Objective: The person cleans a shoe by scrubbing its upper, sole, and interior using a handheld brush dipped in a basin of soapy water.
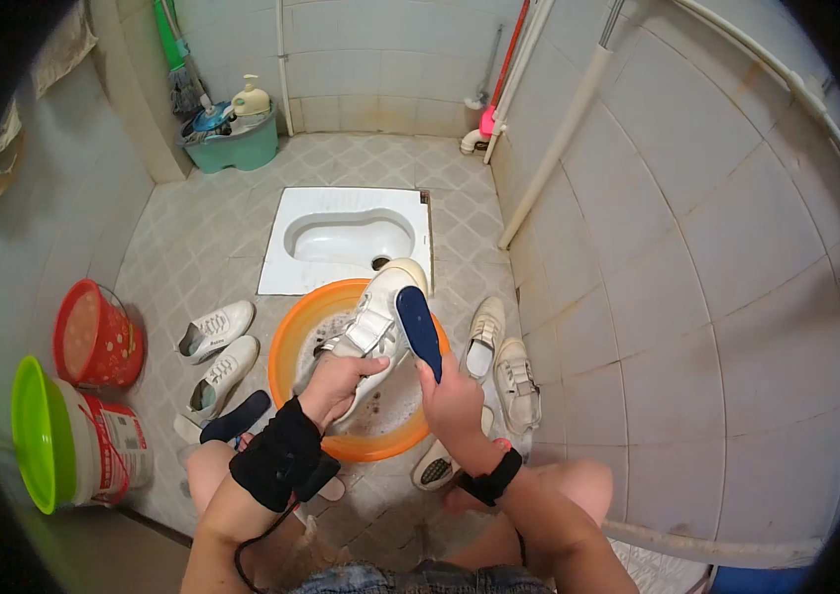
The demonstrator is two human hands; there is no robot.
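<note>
My left hand grips a white shoe by its side and holds it tilted, toe up, over an orange basin. Soapy, greyish water with foam lies in the basin. My right hand is wrapped round the handle of a dark blue brush. The brush's head is against or very near the side of the shoe; its bristles are hidden from me.
A pair of white shoes stands left of the basin, another pair to its right. A red bucket and a green basin are at the left wall. Beyond lies a squat toilet; a teal tub sits in the back corner.
</note>
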